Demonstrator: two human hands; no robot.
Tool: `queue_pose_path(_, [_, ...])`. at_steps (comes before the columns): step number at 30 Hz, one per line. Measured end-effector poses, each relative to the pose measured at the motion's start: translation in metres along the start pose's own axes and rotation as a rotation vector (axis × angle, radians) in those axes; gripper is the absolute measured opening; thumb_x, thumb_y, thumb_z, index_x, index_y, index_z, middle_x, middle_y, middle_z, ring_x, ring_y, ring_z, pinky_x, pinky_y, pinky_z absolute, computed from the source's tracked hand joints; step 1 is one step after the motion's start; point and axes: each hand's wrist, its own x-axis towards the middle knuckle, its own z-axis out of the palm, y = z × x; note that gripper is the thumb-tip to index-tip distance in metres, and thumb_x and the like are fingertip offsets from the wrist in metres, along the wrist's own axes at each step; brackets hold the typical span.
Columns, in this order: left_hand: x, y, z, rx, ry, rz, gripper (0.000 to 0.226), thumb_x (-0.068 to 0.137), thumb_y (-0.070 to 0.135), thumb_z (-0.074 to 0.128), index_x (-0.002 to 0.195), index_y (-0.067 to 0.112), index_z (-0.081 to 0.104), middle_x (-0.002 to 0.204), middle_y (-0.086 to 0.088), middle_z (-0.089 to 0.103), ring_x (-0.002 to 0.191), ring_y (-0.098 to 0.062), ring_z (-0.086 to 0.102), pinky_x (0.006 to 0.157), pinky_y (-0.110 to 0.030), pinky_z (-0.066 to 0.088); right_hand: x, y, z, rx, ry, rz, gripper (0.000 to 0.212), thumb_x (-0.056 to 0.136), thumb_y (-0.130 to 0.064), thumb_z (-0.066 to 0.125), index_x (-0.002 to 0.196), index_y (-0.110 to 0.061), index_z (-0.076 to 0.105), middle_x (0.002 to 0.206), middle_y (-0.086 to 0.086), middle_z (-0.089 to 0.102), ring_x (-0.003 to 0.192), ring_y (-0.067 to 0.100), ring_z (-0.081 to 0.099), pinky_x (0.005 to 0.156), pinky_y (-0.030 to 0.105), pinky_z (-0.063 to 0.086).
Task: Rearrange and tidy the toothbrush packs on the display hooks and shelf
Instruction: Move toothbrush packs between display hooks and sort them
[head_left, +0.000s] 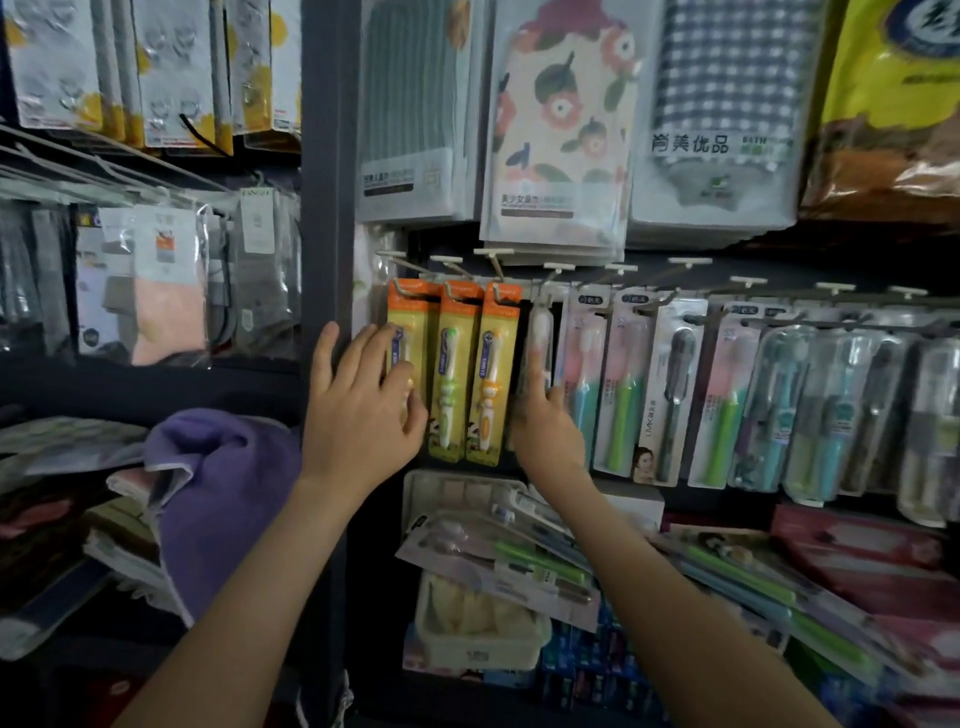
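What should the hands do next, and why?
Probably the right hand should turn the white pack to face front: it seems to hang skewed beside three flat orange packs, and that hand touches it. The left hand rests on the leftmost orange pack.

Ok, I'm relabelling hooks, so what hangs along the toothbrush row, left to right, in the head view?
Orange pack under the left hand, orange pack with green brush, orange pack with orange brush, white-brush pack at the right hand, pink-and-teal brush pack, pink-and-green brush pack, dark grey brush pack, second pink-and-green pack, teal packs.
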Motion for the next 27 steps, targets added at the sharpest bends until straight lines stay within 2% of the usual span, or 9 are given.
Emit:
queue_pose_path(4, [-0.004, 0.009, -0.002, 0.022, -0.002, 0.004, 0.019, 0.08, 0.016, 0.053, 0.086, 0.006, 0.068, 0.122, -0.019, 0.059, 0.121, -0.032, 0.049, 0.112, -0.053, 0.015, -0.016, 0.022, -0.018, 0.008, -0.019, 0.022, 0.08, 0.094, -0.006, 0.041, 0.149, -0.027, -0.013, 0.152, 0.012, 0.024, 0.111, 0.033, 0.053, 0.063, 0.034, 0.044])
queue_pose_path(7, [-0.004, 0.047, -0.002, -0.031, -0.016, -0.05, 0.02, 0.083, 0.015, 0.051, 0.091, 0.007, 0.068, 0.124, -0.019, 0.057, 0.124, -0.033, 0.046, 0.111, -0.053, 0.012, -0.031, 0.053, -0.039, 0.032, 0.012, -0.01, 0.071, 0.095, -0.008, 0.041, 0.151, -0.021, -0.001, 0.144, 0.01, 0.033, 0.102, 0.03, 0.053, 0.061, 0.036, 0.045])
queue_pose_path(12, [-0.001, 0.163, 0.005, -0.289, -0.186, -0.002, 0.025, 0.08, 0.01, 0.065, 0.104, 0.005, 0.066, 0.114, -0.018, 0.06, 0.107, -0.031, 0.051, 0.096, -0.047, 0.039, -0.052, 0.13, -0.078, 0.124, 0.077, -0.046, 0.06, 0.098, -0.014, 0.04, 0.151, -0.02, 0.011, 0.143, 0.006, 0.036, 0.102, 0.025, 0.053, 0.059, 0.028, 0.038])
queue_pose_path(16, [0.013, 0.251, 0.014, -0.476, -0.382, -0.074, 0.039, 0.076, 0.014, 0.073, 0.113, 0.005, 0.064, 0.102, -0.013, 0.066, 0.089, -0.032, 0.065, 0.075, -0.04, 0.053, -0.066, 0.206, -0.112, 0.121, 0.149, -0.023, 0.059, 0.097, -0.015, 0.043, 0.15, -0.018, 0.017, 0.146, 0.006, 0.036, 0.105, 0.027, 0.057, 0.059, 0.03, 0.044])
queue_pose_path(18, [0.024, 0.289, 0.017, -0.566, -0.439, -0.126, 0.041, 0.079, 0.014, 0.07, 0.118, 0.005, 0.061, 0.101, -0.012, 0.066, 0.085, -0.03, 0.065, 0.067, -0.036, 0.053, -0.068, 0.243, -0.131, 0.119, 0.182, -0.014, 0.056, 0.097, -0.015, 0.044, 0.148, -0.016, 0.022, 0.142, 0.007, 0.041, 0.099, 0.028, 0.059, 0.059, 0.027, 0.04])
queue_pose_path(20, [0.036, 0.327, 0.021, -0.648, -0.514, -0.23, 0.045, 0.09, 0.023, 0.058, 0.133, 0.011, 0.049, 0.118, -0.009, 0.061, 0.099, -0.027, 0.061, 0.073, -0.035, 0.051, -0.068, 0.279, -0.149, 0.107, 0.213, 0.006, 0.055, 0.096, -0.016, 0.046, 0.147, -0.016, 0.024, 0.137, 0.007, 0.045, 0.094, 0.026, 0.06, 0.055, 0.022, 0.038])
queue_pose_path(22, [0.047, 0.36, 0.033, -0.623, -0.552, -0.318, 0.049, 0.097, 0.033, 0.046, 0.142, 0.016, 0.035, 0.13, -0.004, 0.053, 0.11, -0.022, 0.056, 0.078, -0.032, 0.047, -0.066, 0.311, -0.163, 0.133, 0.229, 0.032, 0.056, 0.096, -0.017, 0.047, 0.147, -0.018, 0.023, 0.13, 0.008, 0.049, 0.086, 0.024, 0.059, 0.053, 0.026, 0.042])
queue_pose_path(24, [0.06, 0.386, 0.048, -0.555, -0.589, -0.371, 0.054, 0.097, 0.041, 0.043, 0.143, 0.014, 0.028, 0.13, -0.005, 0.053, 0.108, -0.022, 0.057, 0.069, -0.028, 0.042, -0.061, 0.333, -0.172, 0.186, 0.207, 0.066, 0.054, 0.097, -0.021, 0.047, 0.146, -0.018, 0.024, 0.123, 0.009, 0.052, 0.077, 0.021, 0.058, 0.054, 0.032, 0.043])
queue_pose_path(27, [0.078, 0.412, 0.068, -0.52, -0.647, -0.484, 0.058, 0.097, 0.044, 0.043, 0.14, 0.009, 0.029, 0.119, -0.011, 0.056, 0.095, -0.026, 0.06, 0.058, -0.028, 0.038, -0.05, 0.35, -0.177, 0.234, 0.157, 0.04, 0.053, 0.096, -0.024, 0.049, 0.144, -0.015, 0.027, 0.109, 0.009, 0.058, 0.069, 0.017, 0.056, 0.051, 0.03, 0.041])
